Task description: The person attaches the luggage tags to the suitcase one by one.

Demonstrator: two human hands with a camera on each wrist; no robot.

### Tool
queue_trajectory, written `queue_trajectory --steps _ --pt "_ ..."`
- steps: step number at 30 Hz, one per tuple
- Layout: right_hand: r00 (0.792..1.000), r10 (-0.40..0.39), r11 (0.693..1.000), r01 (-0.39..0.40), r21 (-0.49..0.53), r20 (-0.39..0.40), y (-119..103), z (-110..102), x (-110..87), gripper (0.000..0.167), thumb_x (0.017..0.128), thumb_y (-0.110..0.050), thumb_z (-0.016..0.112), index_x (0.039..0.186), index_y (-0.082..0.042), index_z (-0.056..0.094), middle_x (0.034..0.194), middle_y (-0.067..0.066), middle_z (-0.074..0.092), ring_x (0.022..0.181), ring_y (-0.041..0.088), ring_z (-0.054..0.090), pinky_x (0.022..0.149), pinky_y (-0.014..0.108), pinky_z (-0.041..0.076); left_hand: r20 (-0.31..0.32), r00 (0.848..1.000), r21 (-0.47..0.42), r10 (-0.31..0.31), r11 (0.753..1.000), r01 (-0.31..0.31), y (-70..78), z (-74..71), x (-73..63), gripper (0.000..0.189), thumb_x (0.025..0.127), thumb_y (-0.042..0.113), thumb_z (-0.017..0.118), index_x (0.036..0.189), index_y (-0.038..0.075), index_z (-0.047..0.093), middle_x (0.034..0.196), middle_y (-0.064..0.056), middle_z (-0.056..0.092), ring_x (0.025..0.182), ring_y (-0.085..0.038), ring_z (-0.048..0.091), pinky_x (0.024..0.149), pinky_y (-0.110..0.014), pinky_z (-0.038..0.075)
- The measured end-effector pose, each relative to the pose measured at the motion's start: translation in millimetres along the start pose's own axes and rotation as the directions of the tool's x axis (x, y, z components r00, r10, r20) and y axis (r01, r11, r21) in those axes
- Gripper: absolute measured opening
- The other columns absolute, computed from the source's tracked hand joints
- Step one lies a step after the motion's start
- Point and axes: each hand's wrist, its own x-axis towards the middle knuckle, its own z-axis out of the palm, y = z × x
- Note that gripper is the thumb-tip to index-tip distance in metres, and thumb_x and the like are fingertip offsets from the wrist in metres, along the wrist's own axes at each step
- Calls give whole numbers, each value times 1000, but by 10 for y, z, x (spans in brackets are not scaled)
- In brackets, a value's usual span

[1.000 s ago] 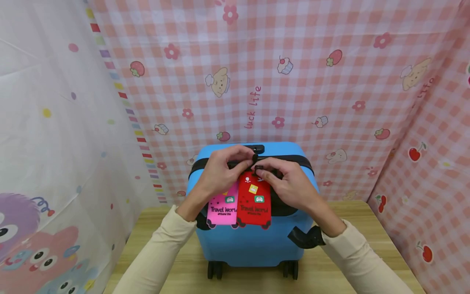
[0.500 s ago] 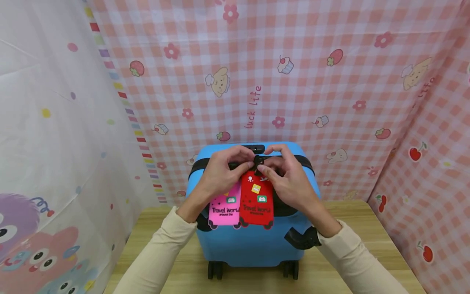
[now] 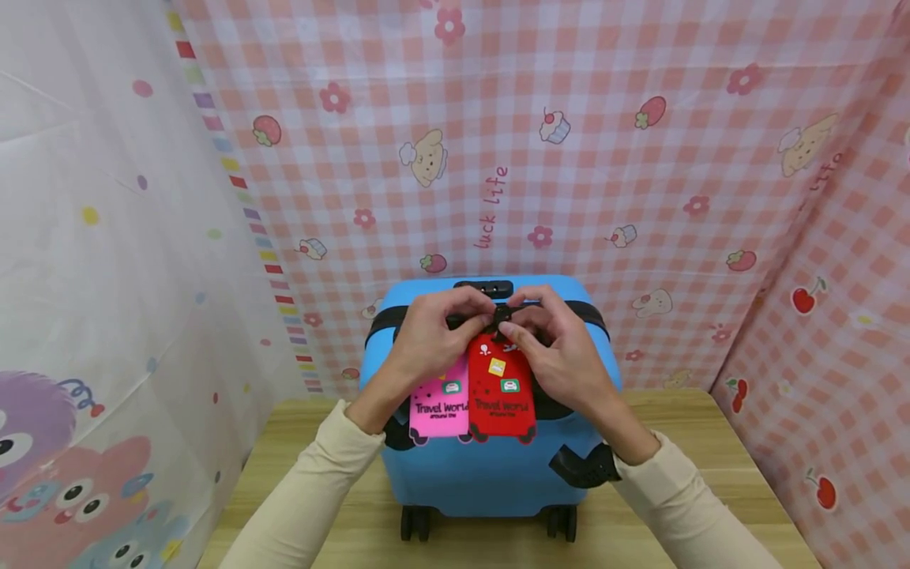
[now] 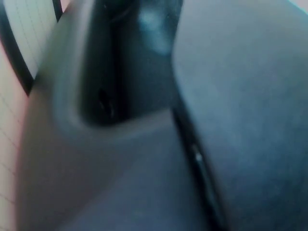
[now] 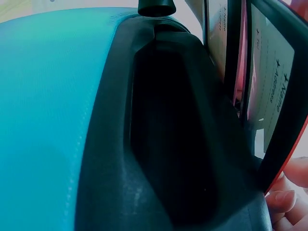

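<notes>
A blue suitcase (image 3: 490, 478) stands upright on its wheels, and two luggage tags hang before its black handle area. The red luggage tag (image 3: 502, 407) partly covers the pink luggage tag (image 3: 438, 415); both read "Travel World". My left hand (image 3: 437, 332) pinches the black strap (image 3: 502, 313) above the tags between thumb and forefinger. From the other side my right hand (image 3: 562, 344) pinches the same strap, its forefinger arched above. White name cards (image 5: 272, 77) on the tags' backs show in the right wrist view, with fingertips (image 5: 284, 199) beside them. Black plastic (image 4: 125, 173), blurred, fills the left wrist view.
A combination lock (image 3: 483, 288) sits on the suitcase's top, near a black band (image 3: 586, 312). Beneath lies a wooden table (image 3: 682, 442). A pink checked cloth (image 3: 498, 118) hangs behind, a white printed curtain (image 3: 92, 276) at left.
Both tags have shifted slightly to the right. My right forefinger has lifted and arched away from the strap, while the left hand has kept nearly the same place.
</notes>
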Motion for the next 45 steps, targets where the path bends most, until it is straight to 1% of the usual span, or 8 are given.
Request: queue_trajectory --steps 7,12,16,21,28,38,45 --pt "1000 -14 1000 14 13 -21 9 4 -4 25 96 -8 64 118 -6 53 84 7 70 63 18 55 57 25 47 1 1000 17 2 1000 -2 -5 6 3 6 94 9 68 97 10 73 95 -3 73 87 -13 71 84 -31 57" --pt "998 -31 999 30 -30 -47 19 9 -10 23 95 -9 66 117 -6 62 84 6 72 66 15 60 60 24 51 2 1000 26 10 1000 -10 -10 6 -1 6 93 10 68 97 9 73 95 -3 73 87 -13 70 83 -31 57" --pt "998 -26 998 22 -66 -63 19 11 -17 24 95 -10 66 118 -6 66 85 5 73 68 13 62 62 24 53 6 1000 30 9 1000 -9 -16 5 -12 6 93 10 68 98 10 72 95 -2 73 88 -12 69 83 -30 56" --pt "997 -13 994 5 -109 -76 8 18 -15 25 95 -10 67 119 -5 68 86 5 72 68 13 61 62 24 53 6 1000 -5 0 1000 0 -13 4 -22 7 93 10 69 99 10 71 95 -1 73 88 -11 69 85 -29 56" --pt "997 -1 988 -12 -151 -82 -1 28 -9 26 94 -10 68 119 -5 70 87 4 73 68 13 61 62 24 52 8 1000 -77 -4 997 4 -15 -5 -35 14 92 9 69 105 11 68 99 0 74 95 -9 68 91 -31 54" --pt "996 8 987 -22 -162 -85 -13 44 -8 25 93 -9 69 117 -6 71 86 4 73 69 12 62 62 24 52 28 1000 -97 11 995 -9 -21 -26 -54 18 90 11 72 107 11 69 101 -1 73 96 -10 68 92 -34 53" --pt "994 -3 984 -16 -176 -106 -13 47 -14 25 93 -9 69 117 -6 72 86 4 73 68 12 61 61 23 51 25 1000 -82 -19 996 21 -13 -29 -56 20 90 17 74 109 12 73 103 1 74 98 -8 68 92 -30 53"
